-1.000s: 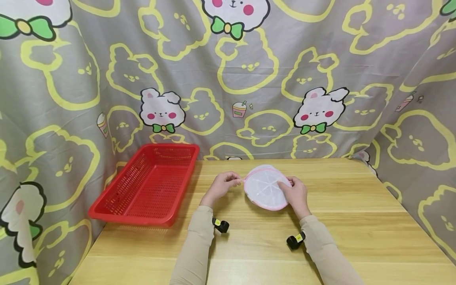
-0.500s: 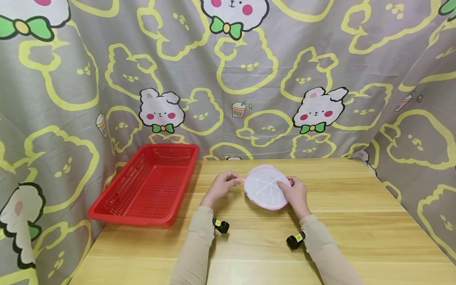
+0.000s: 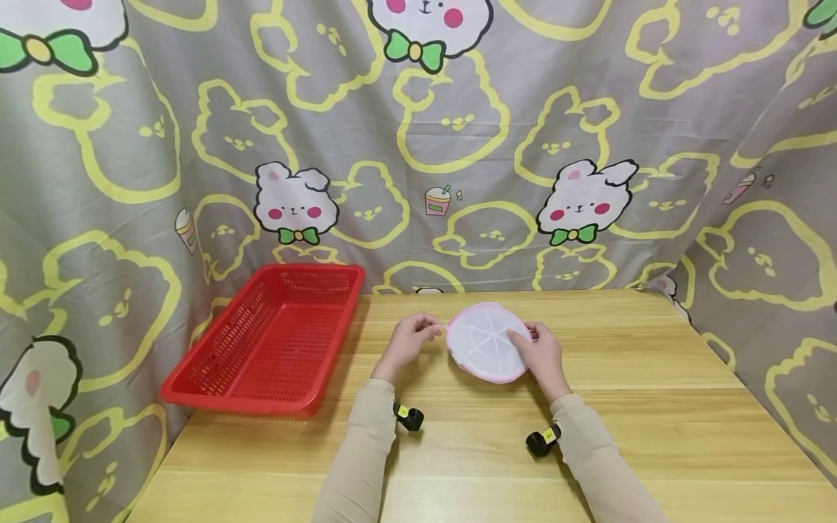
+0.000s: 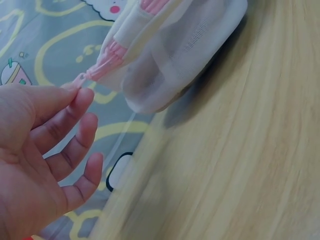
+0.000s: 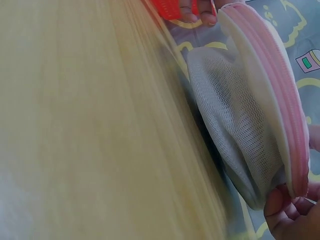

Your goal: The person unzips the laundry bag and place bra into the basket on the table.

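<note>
A round white mesh laundry bag (image 3: 485, 345) with pink trim is held up over the table between both hands. My left hand (image 3: 410, 340) pinches a pink zipper pull (image 4: 79, 80) between thumb and index finger at the bag's left side; its other fingers are loosely bent. At the opposite edge, my right hand (image 3: 543, 356) grips the bag, thumb on the white top face and fingers beneath. The right wrist view shows the pink zipper (image 5: 280, 85) running along the rim above the sagging mesh body (image 5: 232, 115), shut along the visible stretch.
On the left of the wooden table (image 3: 628, 450) stands a red plastic basket (image 3: 314, 396) with slotted walls and nothing in it. A grey curtain (image 3: 484, 145) with cartoon prints hangs behind and on both sides. Black cameras (image 3: 410, 418) are strapped to both wrists.
The bag has tilted slightly, so its top face shows rounder and the pink trim lies closer along its outer edge. My left hand has shifted very little and keeps its pinch.
</note>
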`<action>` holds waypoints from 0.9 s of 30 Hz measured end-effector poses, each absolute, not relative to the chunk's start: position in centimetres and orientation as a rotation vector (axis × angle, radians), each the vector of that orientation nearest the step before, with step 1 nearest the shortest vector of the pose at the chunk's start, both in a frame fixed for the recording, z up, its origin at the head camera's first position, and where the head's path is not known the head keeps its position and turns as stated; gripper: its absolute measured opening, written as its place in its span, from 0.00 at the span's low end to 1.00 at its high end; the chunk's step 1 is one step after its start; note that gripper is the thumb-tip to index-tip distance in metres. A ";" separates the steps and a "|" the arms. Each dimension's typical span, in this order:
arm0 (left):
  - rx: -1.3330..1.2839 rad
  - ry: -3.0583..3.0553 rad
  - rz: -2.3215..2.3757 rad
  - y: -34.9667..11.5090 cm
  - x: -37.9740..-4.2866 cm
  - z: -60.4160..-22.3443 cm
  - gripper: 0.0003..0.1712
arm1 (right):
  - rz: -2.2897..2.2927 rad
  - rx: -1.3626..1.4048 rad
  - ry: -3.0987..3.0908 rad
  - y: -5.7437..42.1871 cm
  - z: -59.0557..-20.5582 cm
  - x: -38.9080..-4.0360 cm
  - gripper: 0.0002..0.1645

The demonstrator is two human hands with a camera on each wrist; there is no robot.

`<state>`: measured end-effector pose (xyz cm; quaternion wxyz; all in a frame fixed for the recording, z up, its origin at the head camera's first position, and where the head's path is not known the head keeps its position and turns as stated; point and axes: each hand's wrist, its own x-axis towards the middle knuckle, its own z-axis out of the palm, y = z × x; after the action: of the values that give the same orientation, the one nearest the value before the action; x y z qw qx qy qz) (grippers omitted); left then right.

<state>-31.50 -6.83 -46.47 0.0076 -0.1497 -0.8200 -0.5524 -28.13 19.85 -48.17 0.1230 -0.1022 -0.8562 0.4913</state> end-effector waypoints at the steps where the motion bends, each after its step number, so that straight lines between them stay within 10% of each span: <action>1: -0.460 -2.557 -1.731 -6.8 -31.5 -46.5 0.08 | 1.436 -0.296 -2.499 19.8 -48.2 -28.1 0.29; 27: -0.321 -2.493 -1.686 -5.6 -31.4 -46.8 0.08 | 1.453 -0.287 -2.477 19.7 -47.9 -28.3 0.29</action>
<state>-31.43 -5.61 -46.81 0.0572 -0.1057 -0.8224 -0.5561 -28.26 19.65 -47.95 0.1275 -0.0986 -0.8512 0.4994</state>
